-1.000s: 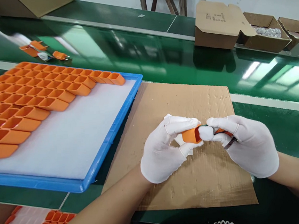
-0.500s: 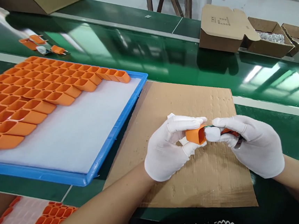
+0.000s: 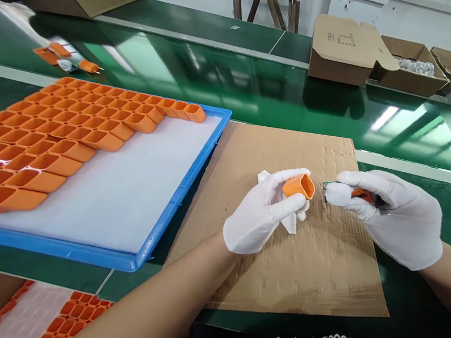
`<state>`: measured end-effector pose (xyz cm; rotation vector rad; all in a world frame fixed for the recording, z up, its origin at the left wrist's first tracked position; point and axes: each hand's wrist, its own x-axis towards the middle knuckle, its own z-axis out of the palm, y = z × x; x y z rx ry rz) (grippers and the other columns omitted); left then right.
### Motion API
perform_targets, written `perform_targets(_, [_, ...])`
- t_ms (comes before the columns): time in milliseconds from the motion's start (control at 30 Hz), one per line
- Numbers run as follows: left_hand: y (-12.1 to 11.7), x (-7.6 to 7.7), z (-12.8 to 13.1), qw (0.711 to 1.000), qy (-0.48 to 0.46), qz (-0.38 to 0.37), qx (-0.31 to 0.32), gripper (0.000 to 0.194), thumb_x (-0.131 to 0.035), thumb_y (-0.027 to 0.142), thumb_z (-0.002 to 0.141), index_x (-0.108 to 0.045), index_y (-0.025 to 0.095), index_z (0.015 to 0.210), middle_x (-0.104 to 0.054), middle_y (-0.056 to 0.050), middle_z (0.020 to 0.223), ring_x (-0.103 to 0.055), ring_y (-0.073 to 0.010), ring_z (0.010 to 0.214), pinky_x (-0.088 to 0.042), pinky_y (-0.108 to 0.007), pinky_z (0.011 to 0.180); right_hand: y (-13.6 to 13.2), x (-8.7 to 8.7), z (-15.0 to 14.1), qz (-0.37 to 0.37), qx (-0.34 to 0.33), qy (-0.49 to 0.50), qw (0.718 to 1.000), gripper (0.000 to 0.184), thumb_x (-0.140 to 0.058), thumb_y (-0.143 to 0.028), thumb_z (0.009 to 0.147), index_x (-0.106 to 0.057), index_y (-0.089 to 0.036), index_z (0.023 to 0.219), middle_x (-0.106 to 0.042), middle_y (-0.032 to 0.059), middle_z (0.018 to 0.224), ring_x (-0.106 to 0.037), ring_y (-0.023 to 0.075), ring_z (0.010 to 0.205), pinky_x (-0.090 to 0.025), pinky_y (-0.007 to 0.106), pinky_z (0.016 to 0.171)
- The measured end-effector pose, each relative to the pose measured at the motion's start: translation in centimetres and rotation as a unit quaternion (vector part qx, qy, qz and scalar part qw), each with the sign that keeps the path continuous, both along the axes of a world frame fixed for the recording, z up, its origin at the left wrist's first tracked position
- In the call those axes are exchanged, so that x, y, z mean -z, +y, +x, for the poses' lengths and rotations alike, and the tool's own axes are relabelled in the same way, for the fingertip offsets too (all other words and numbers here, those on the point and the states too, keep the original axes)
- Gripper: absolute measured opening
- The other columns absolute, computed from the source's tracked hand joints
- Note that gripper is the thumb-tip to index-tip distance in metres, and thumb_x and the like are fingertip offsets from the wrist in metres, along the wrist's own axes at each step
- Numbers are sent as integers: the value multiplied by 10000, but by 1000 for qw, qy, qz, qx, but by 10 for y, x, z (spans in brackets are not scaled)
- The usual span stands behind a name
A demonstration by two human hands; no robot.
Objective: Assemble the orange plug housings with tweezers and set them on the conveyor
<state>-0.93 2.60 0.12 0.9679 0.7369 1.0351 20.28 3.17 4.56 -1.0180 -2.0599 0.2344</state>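
Note:
My left hand (image 3: 266,210), in a white glove, grips a hollow orange plastic housing (image 3: 297,187), its open end facing right. A white paper piece (image 3: 289,224) lies beneath that hand on the cardboard sheet (image 3: 298,278). Across a small gap, my right hand (image 3: 395,212), also gloved, pinches a small circuit board assembly (image 3: 337,194) with a white block on it and a green board edge. Something orange and dark shows between the right fingers, partly hidden. Housing and assembly are apart.
On the left stands a blue tray (image 3: 184,199) with rows of orange housings (image 3: 100,140). Orange plug pieces (image 3: 89,66) lie on the green surface behind it. Cardboard boxes (image 3: 341,48) stand at the back right, one with white parts. More orange housings (image 3: 71,322) show at lower left.
The circuit board assembly was right at the housing's open end; my right hand has drawn it away to the right. The housing has tilted in my left hand, and the view has shifted slightly.

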Motion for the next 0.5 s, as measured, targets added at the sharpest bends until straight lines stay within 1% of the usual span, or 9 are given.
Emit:
perform_targets(33, [0,-1,-1,1000,-6,-9,13,531,-750,439,850,-575,193,1286,-620,20,745,-615,-129,617,-509,-281,564,1,0,1,6,-1,-12,1000,416,-673,-34,855,-677,-333,1144,-742,-55,846,-695,118,683,-588,234,613])
perform_targets(100, [0,-2,-2,1000,-7,-1,25,578,-753,475,840,-562,197,1309,-611,21,736,-613,-136,649,-504,-283,584,2,0,3,-2,-25,-47,999,368,-596,-44,896,-689,-326,1113,-738,-39,830,-710,132,718,-581,241,607])
perform_targets(167, [0,-1,-2,999,0,15,30,577,-768,483,826,-554,197,1278,-632,11,762,-623,-138,652,-504,-291,601,3,1,6,-10,-57,-81,995,370,-533,-35,913,-689,-310,1106,-739,-30,804,-724,140,745,-576,240,610])
perform_targets(200, [0,-1,-2,999,4,22,35,562,-770,478,825,-548,195,1256,-641,7,771,-626,-139,648,-502,-293,602,2,1,7,-5,-63,-96,993,387,-519,-24,908,-678,-296,1132,-739,-28,790,-726,141,736,-574,239,611])
perform_targets(267, [-1,0,-3,998,17,35,44,517,-770,449,832,-538,194,1217,-643,3,781,-626,-138,643,-497,-292,600,2,1,8,25,-48,-126,991,424,-515,-13,893,-639,-259,1214,-741,-23,770,-716,140,681,-560,243,598])
perform_targets(333, [-2,0,-4,997,38,45,44,478,-765,420,841,-543,201,1202,-634,-4,834,-626,-132,644,-503,-300,609,0,0,7,54,-22,-152,987,408,-531,-28,886,-629,-221,1231,-742,-13,755,-692,142,622,-527,249,556])
perform_targets(433, [-2,0,-6,995,66,59,36,466,-771,409,832,-562,211,1197,-596,-11,929,-636,-124,651,-520,-326,648,-2,-1,4,67,-14,-183,981,350,-508,-38,889,-672,-194,1157,-732,-13,719,-648,129,558,-444,243,482])
perform_targets(500, [-3,0,-6,995,70,67,37,457,-771,407,831,-570,213,1193,-576,-7,939,-639,-123,659,-523,-328,656,-4,-3,1,67,-2,-201,977,350,-466,-38,891,-702,-207,1086,-710,-34,678,-592,104,493,-388,237,449])
